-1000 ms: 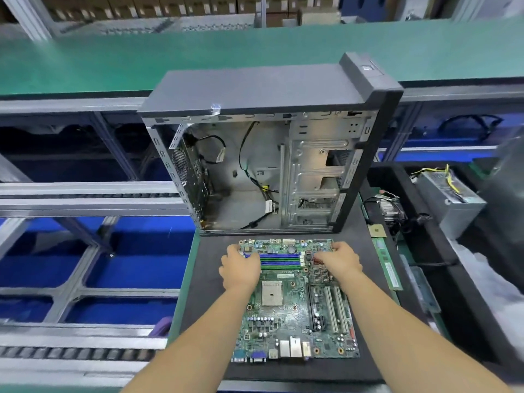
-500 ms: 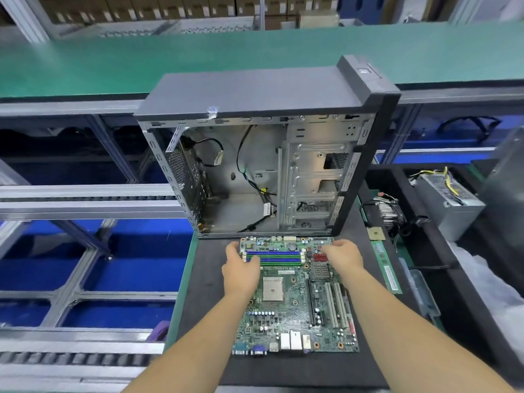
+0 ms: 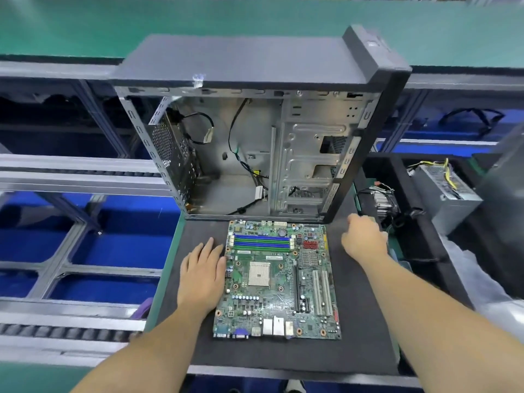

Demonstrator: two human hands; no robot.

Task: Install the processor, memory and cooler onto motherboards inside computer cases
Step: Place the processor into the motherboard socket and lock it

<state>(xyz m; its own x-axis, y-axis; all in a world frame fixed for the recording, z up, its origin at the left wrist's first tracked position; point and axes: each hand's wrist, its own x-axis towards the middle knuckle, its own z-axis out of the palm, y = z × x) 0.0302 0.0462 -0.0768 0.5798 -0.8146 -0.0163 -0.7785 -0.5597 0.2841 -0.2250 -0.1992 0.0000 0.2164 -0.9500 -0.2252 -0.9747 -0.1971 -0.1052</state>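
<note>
A green motherboard [image 3: 276, 279] lies flat on a dark foam mat [image 3: 360, 336], its square processor socket [image 3: 259, 273] bare and its blue and green memory slots [image 3: 262, 242] near the far edge. Behind it stands an open computer case [image 3: 255, 129], side panel off, with loose cables inside. My left hand [image 3: 202, 275] rests flat on the mat against the board's left edge, fingers straight. My right hand [image 3: 364, 239] is off the board at the mat's right edge, reaching toward the parts there with fingers curled; what they touch is hidden. A finned cooler [image 3: 382, 202] sits just beyond it.
A grey power supply [image 3: 442, 191] with yellow wires stands in a black tray at the right. Green memory sticks lie along the mat's right edge, mostly hidden by my right arm. A roller conveyor rail [image 3: 71, 333] runs at the left, over blue bins. A green conveyor belt [image 3: 85, 26] crosses behind the case.
Both hands have let go of the board's far edge. The left hand slid back to the board's left side; the right hand swung out right toward the cooler and parts.
</note>
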